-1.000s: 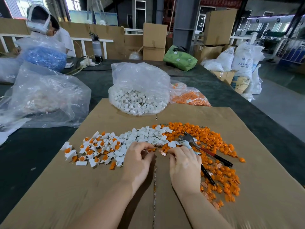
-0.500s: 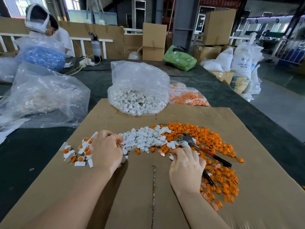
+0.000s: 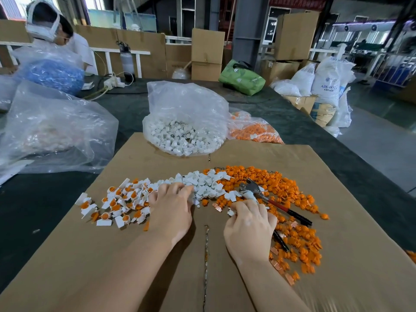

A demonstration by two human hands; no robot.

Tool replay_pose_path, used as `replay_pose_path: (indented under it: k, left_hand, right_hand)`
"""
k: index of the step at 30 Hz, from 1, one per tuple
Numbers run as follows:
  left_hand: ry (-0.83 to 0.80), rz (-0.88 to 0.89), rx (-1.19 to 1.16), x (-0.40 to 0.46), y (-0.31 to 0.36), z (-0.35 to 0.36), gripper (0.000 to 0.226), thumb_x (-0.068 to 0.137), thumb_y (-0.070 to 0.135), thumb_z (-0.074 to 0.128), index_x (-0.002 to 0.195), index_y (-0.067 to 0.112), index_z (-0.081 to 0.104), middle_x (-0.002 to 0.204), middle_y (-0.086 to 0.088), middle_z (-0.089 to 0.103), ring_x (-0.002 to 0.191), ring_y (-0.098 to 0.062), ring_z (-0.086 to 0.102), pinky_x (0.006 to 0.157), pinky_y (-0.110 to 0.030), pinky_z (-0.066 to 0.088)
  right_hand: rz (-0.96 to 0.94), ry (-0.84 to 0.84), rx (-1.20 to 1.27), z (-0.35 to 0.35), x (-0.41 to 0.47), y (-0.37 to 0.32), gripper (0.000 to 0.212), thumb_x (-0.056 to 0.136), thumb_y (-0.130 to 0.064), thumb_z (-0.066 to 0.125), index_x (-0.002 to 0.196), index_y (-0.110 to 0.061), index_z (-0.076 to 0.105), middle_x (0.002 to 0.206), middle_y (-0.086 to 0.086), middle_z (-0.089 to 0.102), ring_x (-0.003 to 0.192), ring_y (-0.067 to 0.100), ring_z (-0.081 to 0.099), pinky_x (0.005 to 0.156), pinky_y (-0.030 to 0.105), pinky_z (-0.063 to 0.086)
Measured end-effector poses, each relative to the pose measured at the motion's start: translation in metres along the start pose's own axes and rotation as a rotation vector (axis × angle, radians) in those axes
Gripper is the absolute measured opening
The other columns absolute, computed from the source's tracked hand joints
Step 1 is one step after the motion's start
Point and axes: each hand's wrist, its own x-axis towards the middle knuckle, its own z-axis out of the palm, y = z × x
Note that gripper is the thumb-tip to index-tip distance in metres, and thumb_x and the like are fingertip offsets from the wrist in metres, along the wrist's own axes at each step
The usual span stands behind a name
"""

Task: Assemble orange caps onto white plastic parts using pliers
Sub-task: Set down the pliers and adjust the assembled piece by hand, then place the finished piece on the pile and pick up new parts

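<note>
At the far edge of my cardboard sheet (image 3: 337, 255) sits a clear plastic bag (image 3: 184, 122), open at the top and holding loose white plastic parts; just right of it a second clear bag (image 3: 254, 129) holds orange caps. A large crumpled clear bag (image 3: 51, 129) lies off to my left; what is in it I cannot make out. On the cardboard, a heap of loose white parts (image 3: 207, 185) runs across the middle, a spread of orange caps (image 3: 290, 199) lies to the right, and white parts already carrying orange caps (image 3: 117, 203) are scattered to the left. My left hand (image 3: 173, 212) lies palm down with the fingers (image 3: 177, 188) fairly straight and spread, their tips touching the near edge of the white heap. My right hand (image 3: 249, 230) has its fingers curled around a white part; how tightly they press it I cannot tell. The pliers (image 3: 270, 201) lie just beyond that hand on the orange caps, dark handles pointing right and toward me, the hand not gripping them. The cardboard rests on a dark surface (image 3: 36, 199). Around it are stacked cartons (image 3: 207, 52), a green bag (image 3: 243, 78), white sacks (image 3: 324, 79), and another person (image 3: 56, 34) seated at the far left.
</note>
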Motion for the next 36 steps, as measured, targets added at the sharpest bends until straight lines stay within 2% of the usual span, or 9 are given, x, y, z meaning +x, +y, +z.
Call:
replay_pose_path:
  k: [6,11,14,17,21,24,28,32,36]
  left_hand:
    - [0.007,0.014,-0.003,0.002,0.007,0.001,0.023,0.095,0.033,0.049,0.117,0.038,0.053,0.115,0.016,0.055,0.112,-0.013,0.034,0.085,-0.034,0.014]
    - [0.065,0.053,-0.069,-0.001,0.010,0.003,0.024,0.093,0.033,0.053,0.117,0.037,0.057,0.110,0.015,0.060,0.107,-0.011,0.040,0.078,-0.029,0.011]
    - [0.127,0.101,-0.207,-0.004,0.016,0.002,0.025,0.095,0.030,0.051,0.118,0.025,0.060,0.100,0.005,0.065,0.097,-0.015,0.047,0.081,-0.026,0.027]
    - [0.107,0.179,-0.279,-0.011,0.024,0.004,0.023,0.099,0.027,0.044,0.106,0.019,0.064,0.077,0.005,0.059,0.074,-0.012,0.050,0.065,-0.024,0.037]
    - [0.092,0.132,-0.379,-0.018,0.033,0.010,0.025,0.099,0.030,0.042,0.108,0.021,0.064,0.090,0.005,0.068,0.077,-0.008,0.059,0.063,-0.014,0.039]
    - [0.077,0.041,-0.520,-0.019,0.040,0.012,0.024,0.097,0.027,0.048,0.110,0.017,0.066,0.095,0.008,0.059,0.082,-0.001,0.051,0.069,0.000,0.033]
    - [0.042,-0.048,-0.598,-0.019,0.039,0.013,0.017,0.094,0.024,0.054,0.104,0.018,0.067,0.093,0.013,0.056,0.088,-0.002,0.050,0.071,0.001,0.031]
    - [-0.025,-0.116,-0.724,-0.022,0.035,0.012,0.005,0.093,0.026,0.056,0.092,0.026,0.062,0.085,0.012,0.062,0.077,0.000,0.054,0.063,0.000,0.036]
    - [-0.041,-0.121,-0.752,-0.024,0.035,0.011,0.009,0.093,0.025,0.056,0.085,0.030,0.057,0.078,0.013,0.061,0.074,-0.001,0.055,0.060,-0.003,0.036]
  right_hand:
    - [-0.058,-0.014,-0.035,0.000,0.000,0.000,0.023,0.055,-0.002,0.083,0.067,-0.014,0.067,0.071,0.002,0.063,0.068,0.026,0.061,0.068,0.043,0.048]
    - [-0.066,-0.004,-0.016,-0.001,0.000,-0.001,0.027,0.055,0.003,0.082,0.073,-0.013,0.069,0.075,0.003,0.066,0.071,0.027,0.063,0.070,0.045,0.048]
    - [0.007,0.006,-0.026,-0.003,0.000,-0.002,0.033,0.050,-0.003,0.080,0.081,-0.009,0.070,0.081,0.006,0.068,0.074,0.030,0.063,0.073,0.045,0.046]
    - [0.032,-0.010,-0.066,-0.004,0.000,-0.003,0.029,0.050,-0.006,0.080,0.076,-0.009,0.068,0.077,0.006,0.067,0.071,0.030,0.061,0.074,0.044,0.045]
    - [0.013,-0.015,-0.073,-0.003,0.000,-0.002,0.026,0.052,0.004,0.082,0.067,-0.012,0.068,0.069,0.004,0.064,0.066,0.027,0.061,0.072,0.044,0.046]
    - [-0.001,-0.048,-0.078,0.000,0.000,-0.001,0.031,0.051,0.006,0.084,0.071,-0.013,0.069,0.070,0.004,0.065,0.065,0.026,0.062,0.075,0.044,0.046]
    - [-0.013,-0.149,-0.075,0.002,0.001,0.001,0.024,0.070,0.002,0.076,0.088,-0.013,0.072,0.084,0.005,0.067,0.077,0.028,0.063,0.085,0.044,0.038]
    - [-0.027,-0.096,-0.058,-0.002,0.003,-0.003,0.032,0.049,0.009,0.085,0.068,-0.010,0.066,0.064,0.005,0.062,0.057,0.027,0.061,0.066,0.044,0.051]
    - [0.011,-0.137,0.007,0.000,0.002,-0.001,0.029,0.054,0.014,0.078,0.072,-0.005,0.066,0.064,0.008,0.063,0.062,0.031,0.063,0.070,0.045,0.050]
